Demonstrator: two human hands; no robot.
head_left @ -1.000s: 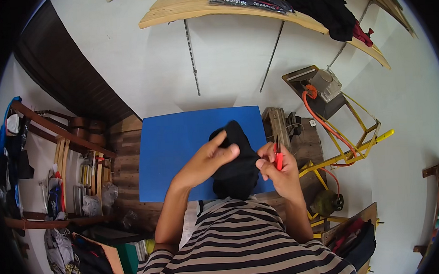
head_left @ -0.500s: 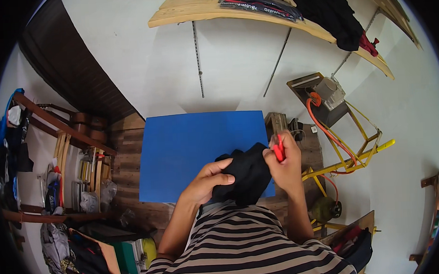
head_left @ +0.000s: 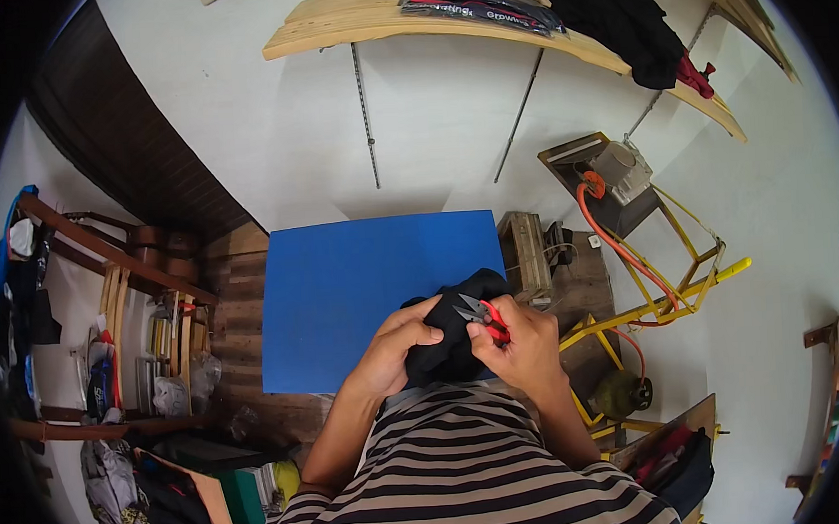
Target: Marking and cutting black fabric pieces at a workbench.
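Observation:
A bunched piece of black cloth is gripped by my left hand, thumb on top and fingers partly hidden in its folds. My right hand holds a pair of red-handled thread snips. Their two grey blades are parted and point left, lying over the cloth close to my left thumb. Both hands are above the near right part of a blue tabletop. Whether a thread lies between the blades is too small to tell.
Right of the table stand a wooden crate and a yellow metal frame with an orange hose. A gas cylinder is below it. Loaded shelves line the left; a wooden wall shelf holds folded clothes.
My right hand has moved left and turned, bringing the snips from beside the cloth to over it, with the blades now showing. The left hand keeps its hold. The view has shifted slightly.

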